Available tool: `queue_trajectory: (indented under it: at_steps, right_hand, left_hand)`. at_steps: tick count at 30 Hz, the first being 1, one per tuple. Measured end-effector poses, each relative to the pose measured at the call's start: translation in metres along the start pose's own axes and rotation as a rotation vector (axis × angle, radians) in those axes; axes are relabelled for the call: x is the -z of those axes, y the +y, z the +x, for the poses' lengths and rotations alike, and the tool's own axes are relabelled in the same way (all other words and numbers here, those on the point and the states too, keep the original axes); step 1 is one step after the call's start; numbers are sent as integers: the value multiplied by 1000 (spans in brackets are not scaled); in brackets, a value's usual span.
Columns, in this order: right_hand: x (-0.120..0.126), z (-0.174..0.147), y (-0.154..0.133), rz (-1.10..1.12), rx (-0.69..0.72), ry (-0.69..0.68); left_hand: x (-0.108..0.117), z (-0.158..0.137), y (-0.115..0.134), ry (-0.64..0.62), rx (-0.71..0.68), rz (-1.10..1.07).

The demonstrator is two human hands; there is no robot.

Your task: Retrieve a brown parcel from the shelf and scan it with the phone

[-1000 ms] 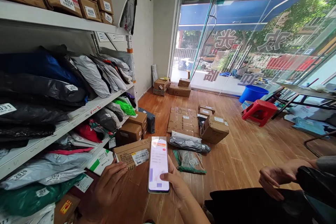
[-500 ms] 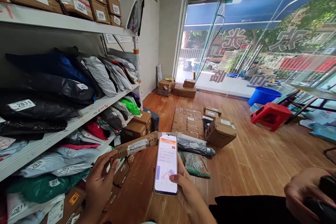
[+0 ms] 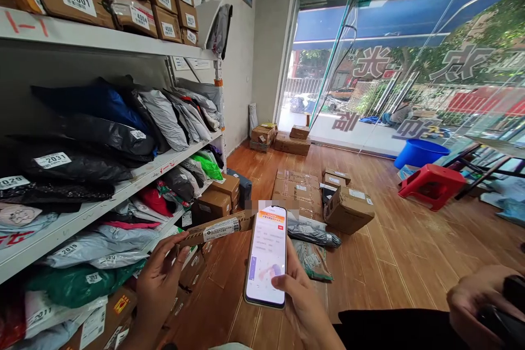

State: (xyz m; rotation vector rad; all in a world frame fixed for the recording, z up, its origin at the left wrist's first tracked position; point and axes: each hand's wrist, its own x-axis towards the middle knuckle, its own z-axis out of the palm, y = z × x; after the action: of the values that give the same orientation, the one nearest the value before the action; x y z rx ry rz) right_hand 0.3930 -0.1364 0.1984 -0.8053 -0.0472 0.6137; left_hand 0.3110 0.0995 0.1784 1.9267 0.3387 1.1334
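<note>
Right hand (image 3: 301, 287): grip closed around smartphone (image 3: 266, 257). Left hand (image 3: 159, 276): grip pinching end of thin cardboard box (image 3: 221, 228), left of smartphone. White shelving rack (image 3: 123, 190) farther left of smartphone; red plastic stool (image 3: 432, 183) beyond smartphone, to right.

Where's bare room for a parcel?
Bare: brown wooden floor between the bulky brown cardboard box and the red plastic stool. Crowded: white metal shelving packed with bagged parcels; beside it, the left hand holds a slim brown cardboard box.

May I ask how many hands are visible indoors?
3: left hand holding the cardboard box, right hand holding the phone, co-worker's hand at lower right; others may be hidden.
</note>
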Motion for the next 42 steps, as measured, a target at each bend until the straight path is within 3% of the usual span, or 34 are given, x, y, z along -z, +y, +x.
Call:
queue_trajectory:
  at_steps: [5, 12, 22, 30, 34, 42]
  right_hand:
    - [-1, 0, 4, -81, 93, -66]
    - [6, 2, 6, -86, 88, -102]
    - [-5, 8, 9, -110, 98, 79]
    - [-9, -1, 3, 36, 39, 8]
    - [-9, 4, 4, 61, 20, 93]
    - [-2, 23, 15, 168, -157, 375]
  left_hand:
    - [1, -2, 6, -12, 32, 17]
    - [2, -3, 5, -20, 62, 7]
    - [0, -5, 6, 11, 34, 8]
    - [1, -6, 4, -3, 4, 13]
    - [0, -6, 1, -5, 10, 37]
    - [0, -9, 1, -24, -44, 52]
